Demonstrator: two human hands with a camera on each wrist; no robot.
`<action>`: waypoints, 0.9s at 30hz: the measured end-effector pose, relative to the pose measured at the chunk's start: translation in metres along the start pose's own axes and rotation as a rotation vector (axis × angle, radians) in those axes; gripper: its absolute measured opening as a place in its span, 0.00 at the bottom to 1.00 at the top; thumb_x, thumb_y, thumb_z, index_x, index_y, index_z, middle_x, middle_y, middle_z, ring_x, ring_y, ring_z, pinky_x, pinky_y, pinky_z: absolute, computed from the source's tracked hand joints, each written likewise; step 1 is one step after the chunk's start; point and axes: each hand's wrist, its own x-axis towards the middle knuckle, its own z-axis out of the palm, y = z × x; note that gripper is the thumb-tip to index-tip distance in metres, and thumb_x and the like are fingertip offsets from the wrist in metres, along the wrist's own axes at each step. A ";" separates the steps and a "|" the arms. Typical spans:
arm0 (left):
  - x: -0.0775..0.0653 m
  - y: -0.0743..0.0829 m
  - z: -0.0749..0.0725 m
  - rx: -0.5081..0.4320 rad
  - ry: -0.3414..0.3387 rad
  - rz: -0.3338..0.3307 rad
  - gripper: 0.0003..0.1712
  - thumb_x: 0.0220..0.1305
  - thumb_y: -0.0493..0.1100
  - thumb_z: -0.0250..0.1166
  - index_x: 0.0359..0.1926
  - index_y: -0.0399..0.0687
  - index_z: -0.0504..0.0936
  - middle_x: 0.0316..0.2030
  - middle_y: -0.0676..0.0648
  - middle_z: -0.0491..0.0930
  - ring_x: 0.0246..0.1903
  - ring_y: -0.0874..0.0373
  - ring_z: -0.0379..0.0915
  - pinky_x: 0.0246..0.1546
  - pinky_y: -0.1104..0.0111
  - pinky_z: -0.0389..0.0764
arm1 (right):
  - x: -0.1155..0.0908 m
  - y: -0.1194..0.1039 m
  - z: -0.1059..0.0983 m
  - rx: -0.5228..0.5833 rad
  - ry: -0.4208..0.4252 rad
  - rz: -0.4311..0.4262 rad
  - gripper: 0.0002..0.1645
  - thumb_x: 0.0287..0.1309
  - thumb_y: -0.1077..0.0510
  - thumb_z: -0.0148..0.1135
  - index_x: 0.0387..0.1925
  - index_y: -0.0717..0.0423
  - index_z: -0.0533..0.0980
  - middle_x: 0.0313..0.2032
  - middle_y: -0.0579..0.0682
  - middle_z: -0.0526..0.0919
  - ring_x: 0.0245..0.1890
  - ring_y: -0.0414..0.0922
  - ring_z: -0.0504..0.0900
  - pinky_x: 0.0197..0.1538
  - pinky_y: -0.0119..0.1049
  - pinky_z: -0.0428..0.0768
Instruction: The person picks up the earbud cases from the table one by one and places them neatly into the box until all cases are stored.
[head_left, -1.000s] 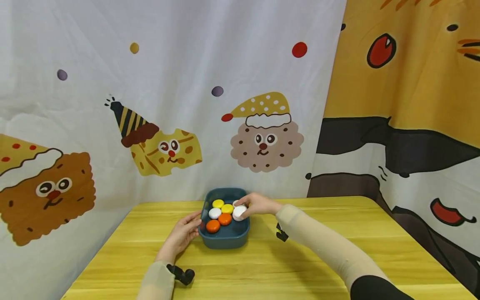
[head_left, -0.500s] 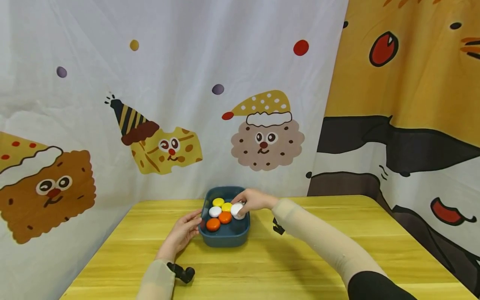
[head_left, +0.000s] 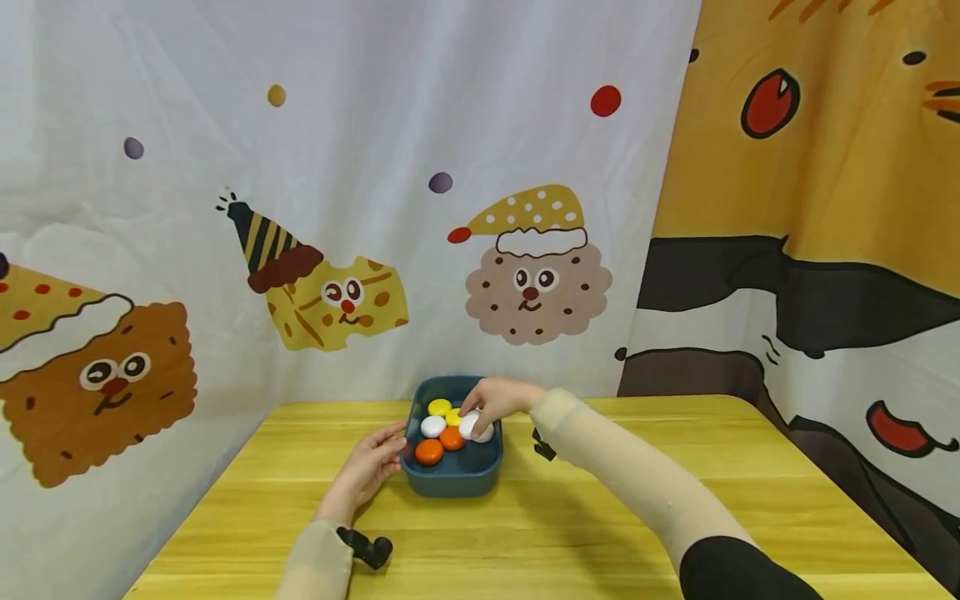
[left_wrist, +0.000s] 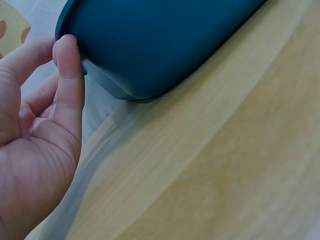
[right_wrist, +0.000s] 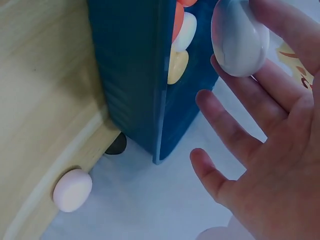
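A dark blue plastic box (head_left: 450,485) stands on the wooden table. My left hand (head_left: 372,461) is at its left side; in the left wrist view, thumb and fingertip pinch the rim. My right hand (head_left: 501,397) is over the box's right side and pinches a smooth white oval piece (right_wrist: 240,42) between thumb and fingers. Its other fingers are spread. Inside the box lie yellow pieces (head_left: 439,407), a white piece (head_left: 432,427) and orange pieces (head_left: 429,452). Another white piece (head_left: 486,434) shows beside the held one, partly hidden.
In the right wrist view a pale oval piece (right_wrist: 72,190) lies on the table near its back edge, outside the box. A printed cloth (head_left: 420,275) hangs right behind the table (head_left: 525,533).
My right hand has moved slightly left over the box, still with a white piece. My left hand keeps its place at the rim. The head view has shifted slightly.
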 end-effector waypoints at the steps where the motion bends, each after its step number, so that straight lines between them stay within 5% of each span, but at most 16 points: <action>1: 0.000 0.000 0.000 0.000 0.002 -0.003 0.33 0.69 0.36 0.59 0.71 0.33 0.60 0.34 0.50 0.75 0.23 0.64 0.72 0.29 0.74 0.78 | 0.002 -0.001 0.000 -0.004 -0.006 0.002 0.26 0.48 0.53 0.75 0.52 0.50 0.82 0.50 0.42 0.83 0.50 0.42 0.78 0.52 0.34 0.76; 11: -0.002 0.000 0.000 0.007 -0.018 -0.001 0.34 0.68 0.37 0.60 0.71 0.34 0.59 0.36 0.48 0.75 0.24 0.64 0.72 0.30 0.74 0.79 | 0.016 -0.012 0.011 -0.033 -0.097 -0.025 0.26 0.46 0.55 0.76 0.52 0.48 0.83 0.49 0.39 0.81 0.45 0.35 0.77 0.44 0.29 0.77; 27: -0.001 0.000 0.001 0.025 0.000 -0.006 0.32 0.70 0.38 0.59 0.71 0.34 0.60 0.38 0.48 0.75 0.26 0.63 0.73 0.31 0.73 0.78 | 0.027 -0.027 0.025 -0.101 -0.195 -0.044 0.27 0.44 0.54 0.78 0.51 0.44 0.83 0.50 0.35 0.80 0.50 0.36 0.75 0.52 0.29 0.73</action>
